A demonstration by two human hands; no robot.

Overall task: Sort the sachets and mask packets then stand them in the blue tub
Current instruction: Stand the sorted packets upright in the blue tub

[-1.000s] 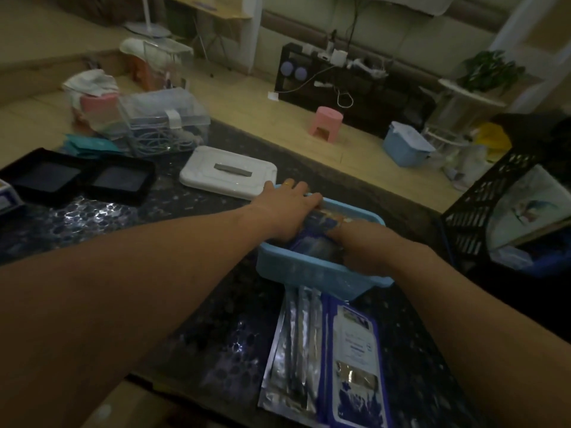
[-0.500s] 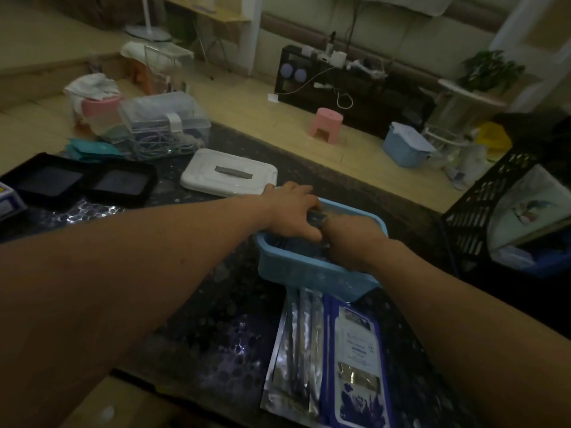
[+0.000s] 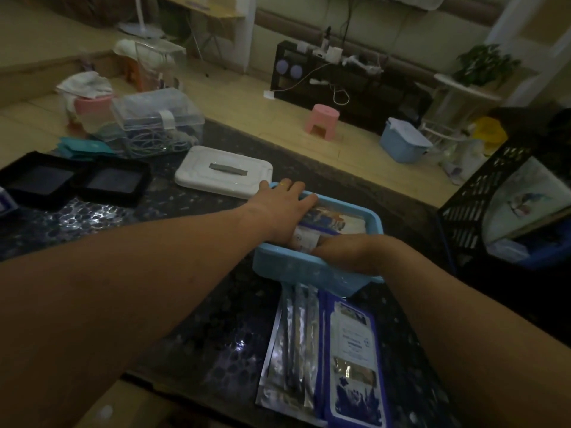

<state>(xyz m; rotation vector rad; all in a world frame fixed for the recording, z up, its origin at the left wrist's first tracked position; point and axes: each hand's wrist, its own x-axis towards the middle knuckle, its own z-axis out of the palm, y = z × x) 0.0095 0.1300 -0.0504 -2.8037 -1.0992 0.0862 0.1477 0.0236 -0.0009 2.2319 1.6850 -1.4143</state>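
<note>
On a dark speckled table (image 3: 191, 307) in a dim room, the blue tub (image 3: 312, 270) holds packets (image 3: 333, 220). The left hand (image 3: 284, 211) lies flat on them; the right hand (image 3: 346, 250) grips their near edge. More packets (image 3: 321, 359) lie beside the tub, by a white lid (image 3: 224, 171)

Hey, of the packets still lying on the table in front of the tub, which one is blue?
The right-hand one, the blue mask packet with a white label panel; the packets left of it are plain silver foil.
</note>
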